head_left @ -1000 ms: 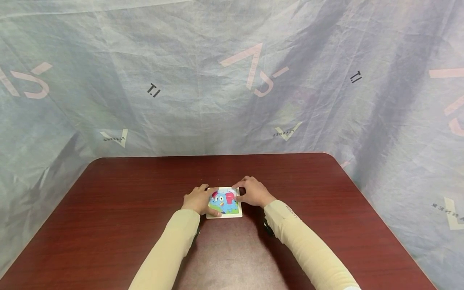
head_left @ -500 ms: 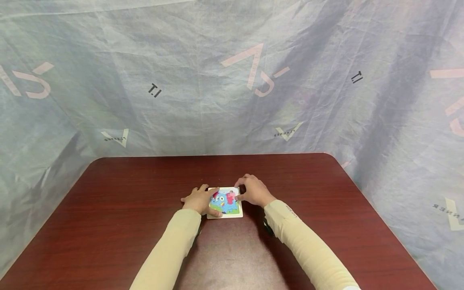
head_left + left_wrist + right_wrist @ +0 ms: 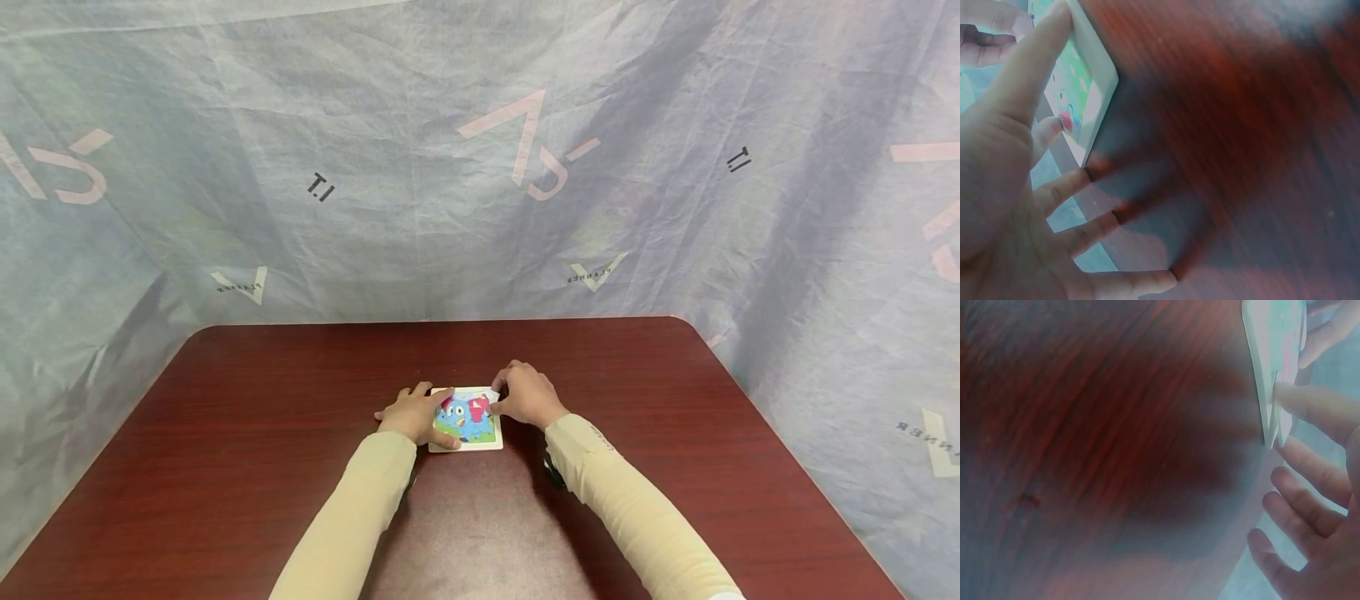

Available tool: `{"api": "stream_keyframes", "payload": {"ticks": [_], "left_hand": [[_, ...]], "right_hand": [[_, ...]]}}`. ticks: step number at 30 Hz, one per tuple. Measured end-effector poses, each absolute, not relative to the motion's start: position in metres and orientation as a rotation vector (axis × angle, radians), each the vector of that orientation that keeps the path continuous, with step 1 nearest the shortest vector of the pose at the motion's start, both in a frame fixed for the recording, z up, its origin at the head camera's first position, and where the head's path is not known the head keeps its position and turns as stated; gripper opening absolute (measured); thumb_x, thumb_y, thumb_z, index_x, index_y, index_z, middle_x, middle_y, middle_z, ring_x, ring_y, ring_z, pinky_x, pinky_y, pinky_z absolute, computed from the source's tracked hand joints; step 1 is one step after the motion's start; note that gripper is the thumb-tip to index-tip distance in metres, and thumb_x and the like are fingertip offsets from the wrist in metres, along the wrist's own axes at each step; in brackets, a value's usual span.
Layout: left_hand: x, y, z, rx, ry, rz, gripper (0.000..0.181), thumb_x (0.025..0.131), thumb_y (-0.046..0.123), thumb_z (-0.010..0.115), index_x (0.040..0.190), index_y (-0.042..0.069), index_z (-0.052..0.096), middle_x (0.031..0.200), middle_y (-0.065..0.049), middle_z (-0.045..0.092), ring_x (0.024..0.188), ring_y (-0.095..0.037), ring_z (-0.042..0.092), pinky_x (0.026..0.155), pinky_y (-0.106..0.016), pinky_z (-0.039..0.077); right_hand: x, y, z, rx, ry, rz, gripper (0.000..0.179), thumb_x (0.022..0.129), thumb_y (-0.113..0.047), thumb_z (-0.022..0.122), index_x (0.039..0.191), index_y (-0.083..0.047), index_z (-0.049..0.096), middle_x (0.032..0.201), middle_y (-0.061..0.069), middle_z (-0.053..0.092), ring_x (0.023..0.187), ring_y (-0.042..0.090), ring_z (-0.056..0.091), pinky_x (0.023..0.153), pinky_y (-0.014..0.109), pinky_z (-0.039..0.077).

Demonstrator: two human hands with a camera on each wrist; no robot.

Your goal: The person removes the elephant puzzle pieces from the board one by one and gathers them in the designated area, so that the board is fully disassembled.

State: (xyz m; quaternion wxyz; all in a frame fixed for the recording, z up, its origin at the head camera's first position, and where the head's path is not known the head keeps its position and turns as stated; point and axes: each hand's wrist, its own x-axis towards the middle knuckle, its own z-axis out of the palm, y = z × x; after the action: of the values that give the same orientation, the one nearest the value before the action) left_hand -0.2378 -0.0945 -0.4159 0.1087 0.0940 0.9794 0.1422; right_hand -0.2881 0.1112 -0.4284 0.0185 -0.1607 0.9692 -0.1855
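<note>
A small square jigsaw puzzle [image 3: 467, 421] with a pale frame lies flat on the table; its picture shows a blue cartoon animal with a red patch. My left hand [image 3: 408, 415] rests at its left side with fingers spread, the thumb [image 3: 1032, 65] lying over the near edge and the index finger over the left part. At the far right corner my right hand [image 3: 527, 396] pinches a pale corner piece [image 3: 1277, 419] between thumb and index finger. That piece stands slightly tilted above the frame, while the other right fingers are loosely bent off the table.
The dark red wooden table [image 3: 300, 375] has rounded far corners. Grey printed cloth [image 3: 420, 167] hangs behind it and along both sides. Light from above glares on the near middle of the tabletop.
The right fingertips have shifted slightly right and away at the puzzle's far right corner, and the corner piece has come up a little. The left hand stays almost still on the puzzle.
</note>
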Motion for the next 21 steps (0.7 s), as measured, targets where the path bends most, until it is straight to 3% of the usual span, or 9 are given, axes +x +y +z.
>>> {"api": "stream_keyframes", "payload": {"ticks": [21], "left_hand": [[-0.239, -0.093, -0.418, 0.248, 2.866, 0.425, 0.090, 0.078, 0.044, 0.088, 0.154, 0.019, 0.047, 0.155, -0.018, 0.039, 0.138, -0.046, 0.039, 0.091, -0.080, 0.040]], "right_hand": [[-0.291, 0.134, -0.422, -0.673, 3.026, -0.583, 0.030, 0.086, -0.024, 0.084, 0.114, -0.014, 0.078, 0.116, 0.006, 0.064, 0.115, 0.029, 0.059, 0.098, 0.050, 0.047]]}}
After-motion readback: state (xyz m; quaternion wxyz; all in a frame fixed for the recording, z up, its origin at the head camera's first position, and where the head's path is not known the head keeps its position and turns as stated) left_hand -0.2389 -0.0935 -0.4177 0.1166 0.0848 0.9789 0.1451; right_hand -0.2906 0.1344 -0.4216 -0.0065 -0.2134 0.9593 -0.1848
